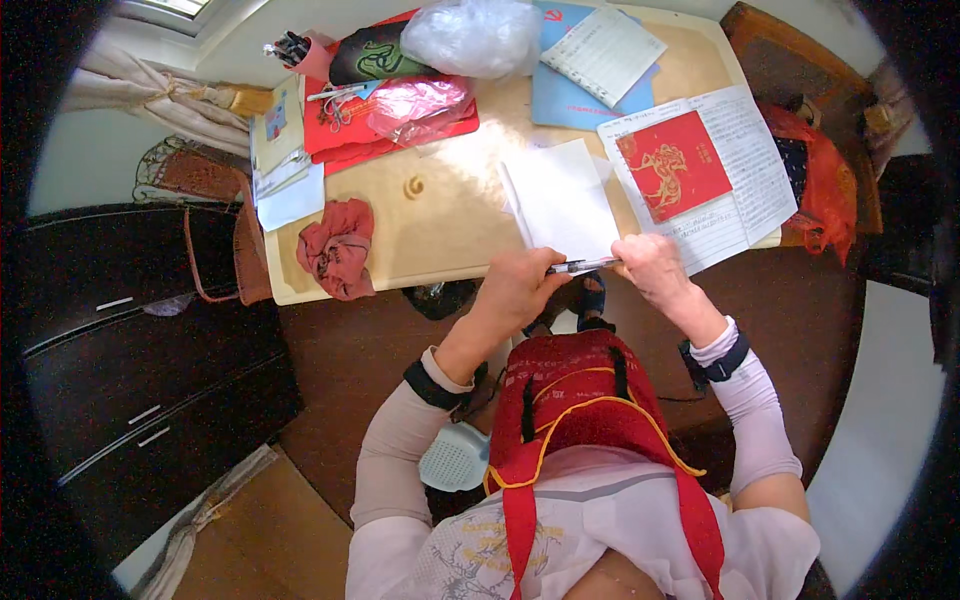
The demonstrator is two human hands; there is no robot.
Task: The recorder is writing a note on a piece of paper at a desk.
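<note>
Both my hands hold one pen (576, 267) level between them, just above the near edge of the desk. My left hand (521, 285) grips its left end, and my right hand (654, 264) has its fingers closed on the right end. Beyond the pen lies a blank white notebook page (566, 196). To its right a handwritten open notebook (761, 172) carries a red square card (675, 166) with a golden figure. A folded handwritten sheet (604, 54) rests on blue booklets (574, 105) at the back.
A crumpled red cloth (339, 247) lies at the desk's front left corner. Behind it are papers (291, 196), red folders (397, 139) with scissors (335, 112), a pink pen cup (315, 58) and a clear plastic bag (471, 37). A wooden chair (795, 52) stands right of the desk (427, 232).
</note>
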